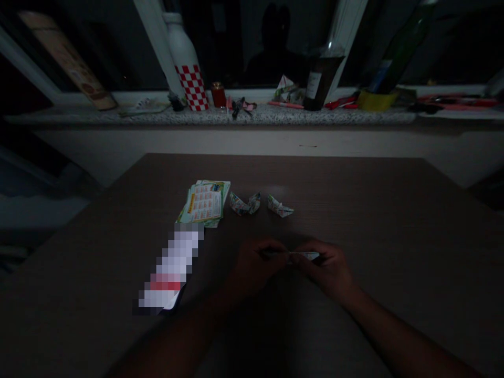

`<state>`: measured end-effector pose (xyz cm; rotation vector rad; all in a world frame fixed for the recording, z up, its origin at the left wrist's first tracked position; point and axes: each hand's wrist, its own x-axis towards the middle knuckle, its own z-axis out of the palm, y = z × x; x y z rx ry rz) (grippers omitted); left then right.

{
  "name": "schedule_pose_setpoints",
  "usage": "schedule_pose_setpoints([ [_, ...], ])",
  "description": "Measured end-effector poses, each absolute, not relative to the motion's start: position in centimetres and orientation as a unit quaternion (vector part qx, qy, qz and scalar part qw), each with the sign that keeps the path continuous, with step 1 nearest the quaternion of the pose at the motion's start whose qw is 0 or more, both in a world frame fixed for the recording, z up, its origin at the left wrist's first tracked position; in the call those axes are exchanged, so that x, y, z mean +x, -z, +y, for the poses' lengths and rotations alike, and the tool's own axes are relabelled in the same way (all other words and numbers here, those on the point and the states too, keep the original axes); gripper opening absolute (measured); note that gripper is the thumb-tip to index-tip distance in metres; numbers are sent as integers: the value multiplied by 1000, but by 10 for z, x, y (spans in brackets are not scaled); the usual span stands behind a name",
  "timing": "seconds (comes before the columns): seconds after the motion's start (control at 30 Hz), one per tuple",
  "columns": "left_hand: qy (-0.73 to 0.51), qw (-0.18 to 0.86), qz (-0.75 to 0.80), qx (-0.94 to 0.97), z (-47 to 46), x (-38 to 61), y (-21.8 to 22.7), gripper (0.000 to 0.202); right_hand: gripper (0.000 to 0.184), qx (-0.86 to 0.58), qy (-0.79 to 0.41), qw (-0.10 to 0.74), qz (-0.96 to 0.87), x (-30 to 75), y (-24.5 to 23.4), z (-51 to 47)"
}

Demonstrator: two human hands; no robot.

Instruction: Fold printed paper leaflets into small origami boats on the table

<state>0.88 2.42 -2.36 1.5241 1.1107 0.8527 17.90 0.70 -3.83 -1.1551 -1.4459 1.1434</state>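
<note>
Between my two hands is a small piece of folded paper (310, 255), pale with printed marks. My left hand (260, 262) pinches its left end, and my right hand (325, 265) grips the right part with thumb and fingers. Much of the paper is covered by my fingers. Just beyond my hands, two folded paper shapes stand on the table: a wider one with two raised ends (244, 205) and a smaller boat-like one (280, 207). Left of them lies a stack of printed paper sheets (205, 203).
A phone (173, 270) with a lit, blurred screen lies on the table (394, 210) left of my hands. Along the granite windowsill (260, 118) stand a checkered bottle (191, 73), a dark cup (321, 79), a green bottle (405, 47) and small items. The room is dim.
</note>
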Motion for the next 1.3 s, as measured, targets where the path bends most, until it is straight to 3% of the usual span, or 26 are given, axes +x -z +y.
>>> schedule_pose_setpoints([
  [0.27,-358,492,456,649,23,10,23,7,14,-480,-461,469,-581,177,40,6],
  [0.53,-354,560,452,597,24,8,28,9,26,-454,-543,471,-526,175,38,6],
  [1.3,-356,633,408,554,22,11,31,19,37,-428,-560,473,-529,179,44,4],
])
